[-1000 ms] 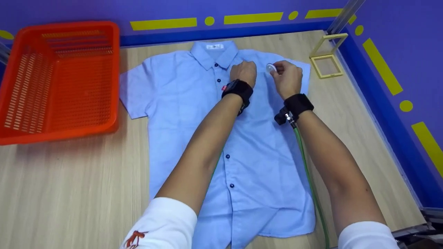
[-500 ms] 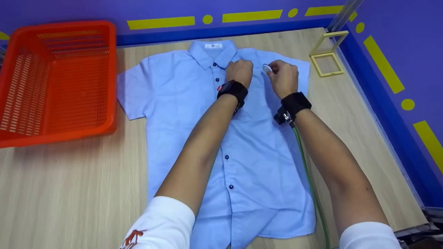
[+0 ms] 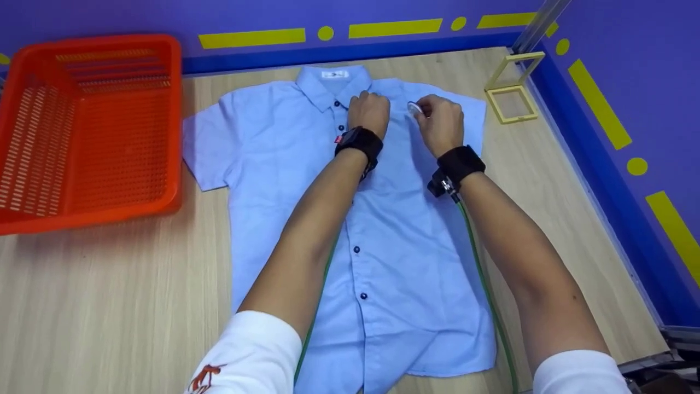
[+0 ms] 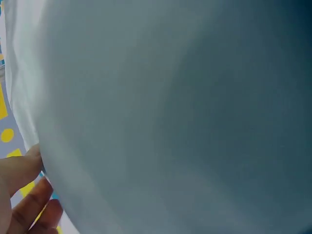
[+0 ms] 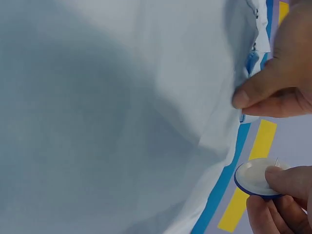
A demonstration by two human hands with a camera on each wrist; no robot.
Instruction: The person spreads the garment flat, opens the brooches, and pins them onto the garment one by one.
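Observation:
A light blue short-sleeved shirt [image 3: 407,241] with dark buttons lies front up on the table, collar toward the back wall. My left hand [image 3: 369,114] pinches the shirt's chest fabric just right of the button line, thumb and fingers at the cloth in the left wrist view. To its right, my right hand [image 3: 444,125] holds a round pin badge [image 3: 414,108] between thumb and fingers, above the chest near the sleeve. The right wrist view shows the badge's pale back [image 5: 253,178], its blue rim and a thin pin standing up beside the thumb.
A red plastic basket [image 3: 176,137] stands on the left, beside the shirt's sleeve. At the back right sits a small yellow hinged frame [image 3: 513,104], opened up. Blue walls [image 3: 262,57] border the table [image 3: 136,306]. A green cable [image 3: 481,246] trails from the right wrist.
Both hands have shifted slightly left over the shirt's chest, the badge moving along with the right hand. The head view has also drifted a little.

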